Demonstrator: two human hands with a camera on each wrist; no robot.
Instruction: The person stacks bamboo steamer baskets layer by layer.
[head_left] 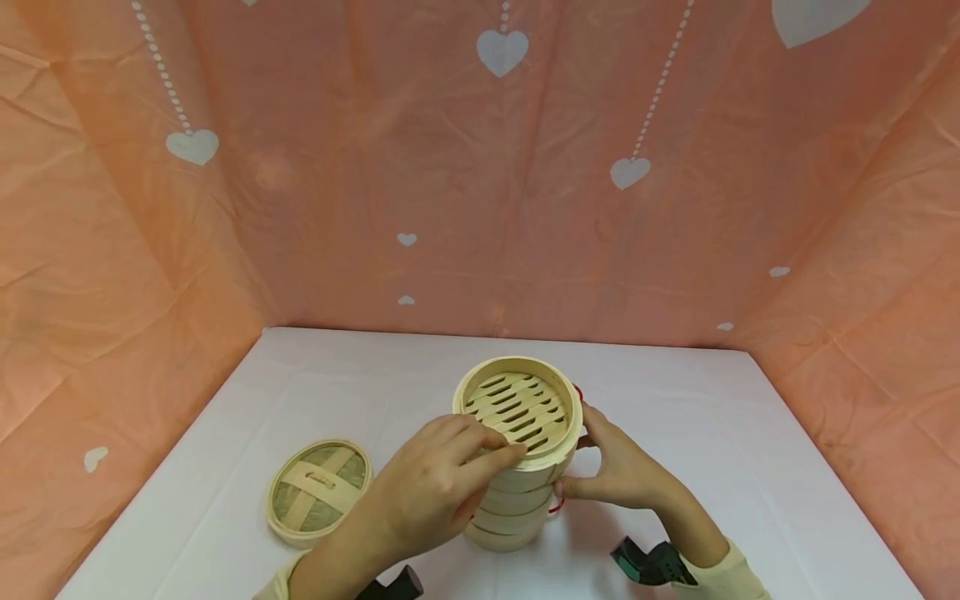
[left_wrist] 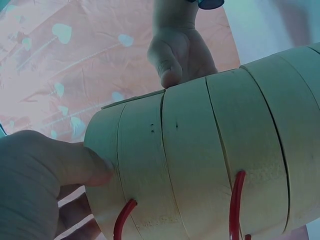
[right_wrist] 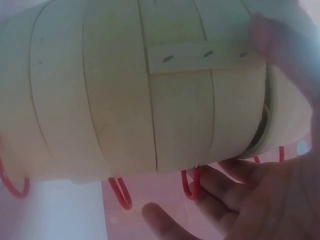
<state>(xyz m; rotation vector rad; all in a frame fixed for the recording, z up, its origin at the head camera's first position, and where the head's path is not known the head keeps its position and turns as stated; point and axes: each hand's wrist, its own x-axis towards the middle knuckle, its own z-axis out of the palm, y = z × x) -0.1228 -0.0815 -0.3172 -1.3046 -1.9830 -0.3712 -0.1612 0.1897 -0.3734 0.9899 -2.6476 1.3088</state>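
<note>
A stack of small round bamboo steamer baskets stands upright on the white table. The top basket faces up, showing its slatted floor. My left hand holds this basket's near-left rim; its thumb presses the outer wall in the left wrist view. My right hand grips the stack's right side, thumb on the near wall and fingers behind. In the right wrist view, a narrow gap shows between the end basket and its neighbour. Red loops stick out from the walls.
The woven bamboo lid lies on the table left of the stack, partly behind my left forearm. Orange cloth with pale hearts walls in the back and both sides. Dark wrist bands sit on my arms.
</note>
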